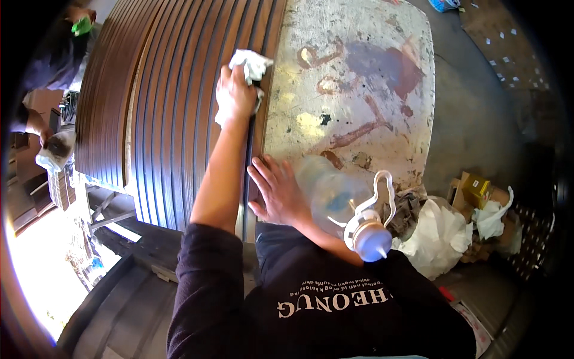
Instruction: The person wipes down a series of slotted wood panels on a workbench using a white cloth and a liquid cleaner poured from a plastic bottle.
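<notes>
My left hand (235, 94) reaches forward and is closed on a crumpled white cloth (252, 63), pressing it against the right edge of a dark brown ribbed wooden panel (173, 107). My right hand (278, 192) lies flat with fingers spread on the panel's near right edge. It holds nothing. Just right of that hand, a clear plastic bottle (335, 200) with a pale cap and a white loop handle lies on the worktable.
The panel rests on a paint-stained white worktable (359, 78). Another ribbed panel (104, 96) lies to its left. A person (45, 66) stands at the far left holding a cloth. White bags (439, 233), a cardboard box (475, 190) and a dark basket sit at lower right.
</notes>
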Tool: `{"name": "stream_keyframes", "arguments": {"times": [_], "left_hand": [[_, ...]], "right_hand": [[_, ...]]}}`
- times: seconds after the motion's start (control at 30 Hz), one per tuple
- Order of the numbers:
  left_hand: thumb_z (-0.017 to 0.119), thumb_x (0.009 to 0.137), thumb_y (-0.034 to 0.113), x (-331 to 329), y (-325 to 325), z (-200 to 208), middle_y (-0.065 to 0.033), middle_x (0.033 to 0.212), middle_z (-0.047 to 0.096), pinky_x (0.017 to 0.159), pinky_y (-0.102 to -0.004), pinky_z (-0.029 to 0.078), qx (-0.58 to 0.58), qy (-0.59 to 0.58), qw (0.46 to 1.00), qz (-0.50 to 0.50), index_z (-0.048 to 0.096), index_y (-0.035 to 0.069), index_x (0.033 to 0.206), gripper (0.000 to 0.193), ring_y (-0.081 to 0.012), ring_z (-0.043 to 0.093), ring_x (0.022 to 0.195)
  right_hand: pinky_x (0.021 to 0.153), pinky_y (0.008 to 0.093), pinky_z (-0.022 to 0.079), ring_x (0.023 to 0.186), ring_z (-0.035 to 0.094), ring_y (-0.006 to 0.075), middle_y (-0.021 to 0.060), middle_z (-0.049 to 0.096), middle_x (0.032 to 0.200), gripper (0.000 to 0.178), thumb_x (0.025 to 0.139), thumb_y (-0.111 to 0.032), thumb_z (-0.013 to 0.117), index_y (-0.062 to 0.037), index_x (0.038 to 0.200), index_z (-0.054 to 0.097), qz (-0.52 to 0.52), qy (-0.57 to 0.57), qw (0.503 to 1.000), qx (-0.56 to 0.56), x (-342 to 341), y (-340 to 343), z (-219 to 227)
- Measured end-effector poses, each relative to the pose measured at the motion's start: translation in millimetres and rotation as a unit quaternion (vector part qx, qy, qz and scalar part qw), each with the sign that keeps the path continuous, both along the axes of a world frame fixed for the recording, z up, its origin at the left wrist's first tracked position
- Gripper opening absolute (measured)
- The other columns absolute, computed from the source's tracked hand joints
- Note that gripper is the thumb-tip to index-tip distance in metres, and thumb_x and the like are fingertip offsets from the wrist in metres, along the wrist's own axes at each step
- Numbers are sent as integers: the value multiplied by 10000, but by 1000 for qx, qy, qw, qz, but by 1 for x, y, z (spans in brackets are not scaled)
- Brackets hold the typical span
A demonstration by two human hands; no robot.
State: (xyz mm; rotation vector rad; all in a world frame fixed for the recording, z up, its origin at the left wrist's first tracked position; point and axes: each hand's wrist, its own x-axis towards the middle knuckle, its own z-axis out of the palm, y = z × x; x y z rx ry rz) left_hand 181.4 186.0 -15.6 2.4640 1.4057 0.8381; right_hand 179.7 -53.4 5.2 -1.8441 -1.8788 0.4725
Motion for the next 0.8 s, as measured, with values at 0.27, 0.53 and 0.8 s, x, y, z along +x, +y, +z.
{"name": "stream_keyframes", "arguments": {"times": [0.27, 0.53, 0.8], "left_hand": [[605, 625, 16, -69, -61, 0, -196, 850, 530, 693, -463, 468, -29, -23, 997, -63, 593, 51, 901, 278, -405, 565, 797], [584, 598, -29, -235, -267, 32, -184, 847, 522, 705, -462, 451, -162, 2, 985, 59, 599, 47, 914, 326, -401, 540, 808], [600, 759, 12, -367, -455, -31, -131, 1056, 657, 853, -307, 470, -323, -183, 824, 427, 642, -13, 1047, 292, -193, 610, 979]], "right_hand": [[1097, 564, 151, 1372, 233, 334, 151, 294, 1468, 733, 801, -437, 568, -25, 1376, 373, -17, -5, 1000, 18, -1, -1, -5], [1110, 567, 138, 1390, 219, 312, 127, 253, 1495, 778, 820, -488, 538, -85, 1433, 278, -4, -81, 996, 25, -5, 0, -16], [1099, 555, 181, 1364, 269, 338, 143, 297, 1466, 702, 823, -423, 583, -67, 1381, 349, 18, -74, 995, 69, -4, -13, -8]]}}
